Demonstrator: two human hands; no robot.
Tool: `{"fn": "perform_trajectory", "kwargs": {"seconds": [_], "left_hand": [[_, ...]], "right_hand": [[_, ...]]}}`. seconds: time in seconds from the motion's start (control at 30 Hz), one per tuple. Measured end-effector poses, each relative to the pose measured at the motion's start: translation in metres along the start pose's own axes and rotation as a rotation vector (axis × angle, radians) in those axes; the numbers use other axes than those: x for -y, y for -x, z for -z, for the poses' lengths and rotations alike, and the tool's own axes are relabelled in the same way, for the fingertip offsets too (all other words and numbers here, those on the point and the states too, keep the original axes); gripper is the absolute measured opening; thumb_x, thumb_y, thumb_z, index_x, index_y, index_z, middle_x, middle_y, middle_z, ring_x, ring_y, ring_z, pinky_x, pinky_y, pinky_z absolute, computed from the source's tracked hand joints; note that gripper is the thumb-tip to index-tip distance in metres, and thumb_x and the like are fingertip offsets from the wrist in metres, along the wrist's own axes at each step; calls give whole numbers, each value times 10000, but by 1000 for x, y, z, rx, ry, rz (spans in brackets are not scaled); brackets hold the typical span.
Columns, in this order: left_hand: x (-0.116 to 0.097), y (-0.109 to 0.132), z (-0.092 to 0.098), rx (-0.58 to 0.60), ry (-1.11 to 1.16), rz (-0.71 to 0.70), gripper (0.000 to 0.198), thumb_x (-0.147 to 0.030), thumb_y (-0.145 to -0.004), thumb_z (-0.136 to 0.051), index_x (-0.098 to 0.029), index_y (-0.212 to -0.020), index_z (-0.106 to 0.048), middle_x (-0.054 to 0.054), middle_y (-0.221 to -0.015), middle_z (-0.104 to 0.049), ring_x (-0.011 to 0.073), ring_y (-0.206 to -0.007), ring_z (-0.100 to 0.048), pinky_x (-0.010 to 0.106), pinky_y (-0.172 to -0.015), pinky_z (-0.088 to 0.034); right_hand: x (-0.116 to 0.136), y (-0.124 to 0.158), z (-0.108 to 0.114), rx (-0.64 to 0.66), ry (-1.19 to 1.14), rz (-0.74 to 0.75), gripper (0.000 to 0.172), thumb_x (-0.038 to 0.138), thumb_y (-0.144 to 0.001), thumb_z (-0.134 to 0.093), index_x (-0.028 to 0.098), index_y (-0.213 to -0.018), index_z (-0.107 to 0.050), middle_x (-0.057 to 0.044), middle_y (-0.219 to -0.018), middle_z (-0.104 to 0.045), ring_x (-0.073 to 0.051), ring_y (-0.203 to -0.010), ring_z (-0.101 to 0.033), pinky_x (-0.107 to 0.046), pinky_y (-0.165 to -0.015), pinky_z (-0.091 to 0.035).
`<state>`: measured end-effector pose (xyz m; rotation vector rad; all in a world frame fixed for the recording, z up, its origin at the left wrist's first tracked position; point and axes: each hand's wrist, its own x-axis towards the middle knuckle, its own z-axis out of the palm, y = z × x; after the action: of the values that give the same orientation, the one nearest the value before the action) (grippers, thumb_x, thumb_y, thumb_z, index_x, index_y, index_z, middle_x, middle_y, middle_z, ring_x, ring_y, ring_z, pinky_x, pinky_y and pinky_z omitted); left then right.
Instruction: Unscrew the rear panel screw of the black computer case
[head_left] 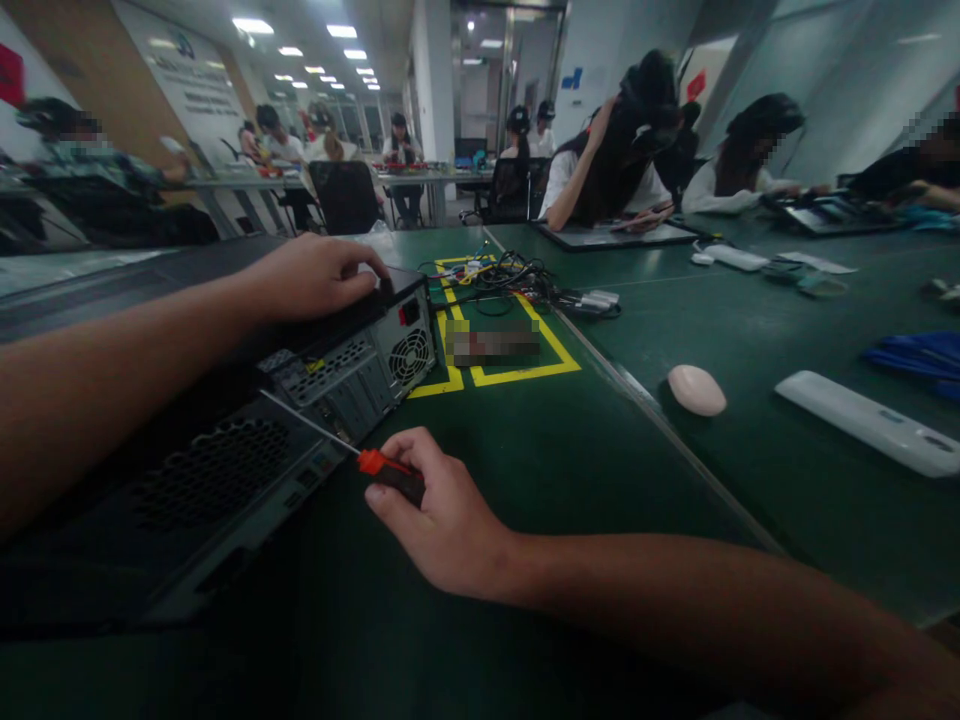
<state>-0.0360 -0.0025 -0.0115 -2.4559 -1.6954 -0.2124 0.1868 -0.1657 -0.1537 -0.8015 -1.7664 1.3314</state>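
Note:
A black desktop computer case [214, 470] lies on its side at the left, with its grey metal back panel [360, 375] turned towards the right. My left hand [319, 280] rests on top of the case near its far back corner, fingers bent but apart and gripping nothing; some fingertips are hidden. Held in my right hand [450, 520] is a screwdriver [390, 475] with an orange and black handle. Its thin shaft points left and up across the back panel's near edge, its tip close to the expansion slots. I cannot tell whether the tip touches anything.
A tangle of cables [525, 275] lies beyond yellow tape [525, 375] on the green table [510, 460]. Further right are a pale computer mouse [697, 390], a long white device [862, 420] and blue cloth [915, 355]. Several people sit at tables around.

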Motion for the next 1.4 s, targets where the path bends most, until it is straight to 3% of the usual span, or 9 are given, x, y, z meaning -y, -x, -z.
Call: {"fn": "perform_trajectory", "kwargs": {"seconds": [0.97,1.4], "left_hand": [[0,0,-1,4,11,12,568,-447,-993,-446,-172,-1355,-787,71,-902,-717,208,-779,-613,343,-822,-431],[-3,0,1,12,21,21,569,-442,-1000,-441,-169,-1357,-790,76,-912,-710,203,-770,-606,363,-836,-430]], "right_hand": [[2,1,0,12,-26,-40,171,301,-994,-698,252,-1101,-576,42,-866,-620,-169,-772,-616,-307,-698,-497],[-1,0,0,-60,57,56,136,336,-1070,-652,211,-1103,-695,-6,-937,-680,-195,-871,-658,-373,-859,-554]]}}
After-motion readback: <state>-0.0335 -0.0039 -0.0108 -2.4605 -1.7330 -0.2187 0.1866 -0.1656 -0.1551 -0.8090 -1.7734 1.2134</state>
